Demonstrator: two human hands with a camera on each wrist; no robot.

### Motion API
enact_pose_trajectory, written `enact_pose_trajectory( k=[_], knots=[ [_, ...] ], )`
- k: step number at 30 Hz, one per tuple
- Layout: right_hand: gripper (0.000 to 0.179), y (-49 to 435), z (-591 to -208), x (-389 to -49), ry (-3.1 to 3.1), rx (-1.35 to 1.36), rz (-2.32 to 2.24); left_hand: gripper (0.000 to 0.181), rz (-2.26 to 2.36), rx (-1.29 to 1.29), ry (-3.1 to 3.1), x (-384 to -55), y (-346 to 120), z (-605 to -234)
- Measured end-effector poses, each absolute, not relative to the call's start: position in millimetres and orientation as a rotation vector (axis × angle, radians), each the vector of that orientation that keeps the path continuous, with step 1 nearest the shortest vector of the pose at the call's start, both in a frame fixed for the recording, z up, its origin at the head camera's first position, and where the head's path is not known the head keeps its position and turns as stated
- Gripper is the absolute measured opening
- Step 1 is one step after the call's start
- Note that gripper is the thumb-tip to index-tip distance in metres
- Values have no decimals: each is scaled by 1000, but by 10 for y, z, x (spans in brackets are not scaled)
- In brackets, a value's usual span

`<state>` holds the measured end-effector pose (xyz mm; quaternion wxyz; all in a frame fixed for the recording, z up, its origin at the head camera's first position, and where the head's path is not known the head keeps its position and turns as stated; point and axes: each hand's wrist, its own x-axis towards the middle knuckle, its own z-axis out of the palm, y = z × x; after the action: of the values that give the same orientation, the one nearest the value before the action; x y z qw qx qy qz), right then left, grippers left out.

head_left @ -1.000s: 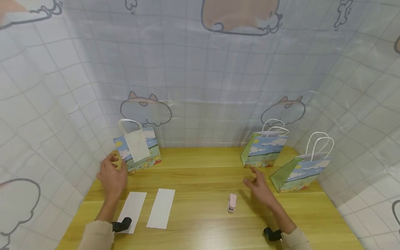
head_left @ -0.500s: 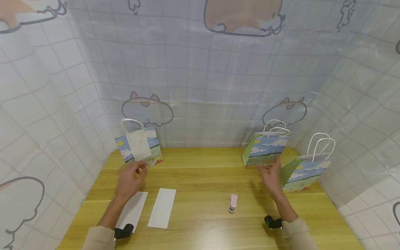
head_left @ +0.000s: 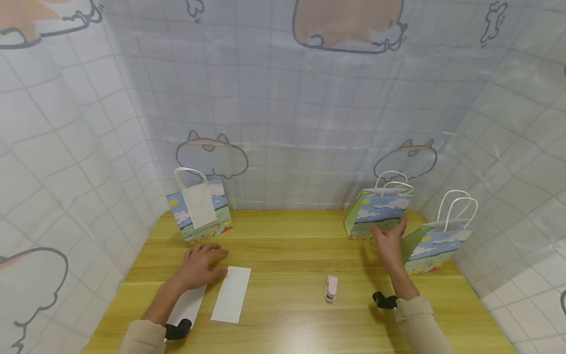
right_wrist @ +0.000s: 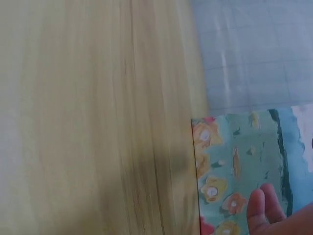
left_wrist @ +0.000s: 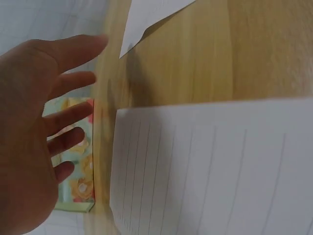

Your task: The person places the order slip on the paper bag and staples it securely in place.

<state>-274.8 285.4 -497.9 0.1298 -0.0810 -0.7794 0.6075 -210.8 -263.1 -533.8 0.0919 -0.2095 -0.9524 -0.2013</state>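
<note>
My left hand point(head_left: 202, 265) hovers over the far end of a lined paper sheet point(left_wrist: 205, 166), its fingers spread and holding nothing. The thumb is close to a second white sheet point(head_left: 232, 295); whether it touches is unclear. Beyond that hand stands a painted paper gift bag point(head_left: 222, 209) with a white card point(head_left: 200, 209) on its front. Over on the right, my right hand point(head_left: 390, 241) is at the front of another gift bag point(head_left: 376, 211), thumb and fingers apart. Its extended fingers point(right_wrist: 257, 208) show before the flower print; contact cannot be told.
A third gift bag point(head_left: 439, 250) with white handles stands at the right, close to my right forearm. Between the two arms a small pink stapler point(head_left: 331, 288) lies on the wooden table point(head_left: 283, 255). A patterned curtain point(head_left: 283, 123) surrounds the table's back and sides.
My left hand has come away from the left gift bag, moving right and nearer to the paper sheets. My right hand has moved right and forward to the front of the back right bag.
</note>
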Motion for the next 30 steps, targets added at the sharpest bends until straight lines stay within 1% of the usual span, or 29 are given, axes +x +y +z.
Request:
enact_pose_trajectory(
  k=[6,10,13,22,30],
  knots=[
    [104,2899,-4977,-2835,-2283,-297,1743,51,-586,-737,-2862,-2120,-2630,-5409],
    [105,2915,-4962,-2871,-2253,-313,1746,61,-614,-715,-2930,-2118,-2608,-5391],
    [105,2919,-4960,-2893,-2238,-312,1754,64,-636,-683,-2976,-2106,-2577,-5349],
    [102,2839,-4995,-2923,-2234,-245,1753,58,-609,-719,-2970,-2071,-2511,-5326],
    [99,2739,-5016,-2925,-2256,-159,1790,51,-607,-772,-2905,-2119,-2457,-5501]
  ],
)
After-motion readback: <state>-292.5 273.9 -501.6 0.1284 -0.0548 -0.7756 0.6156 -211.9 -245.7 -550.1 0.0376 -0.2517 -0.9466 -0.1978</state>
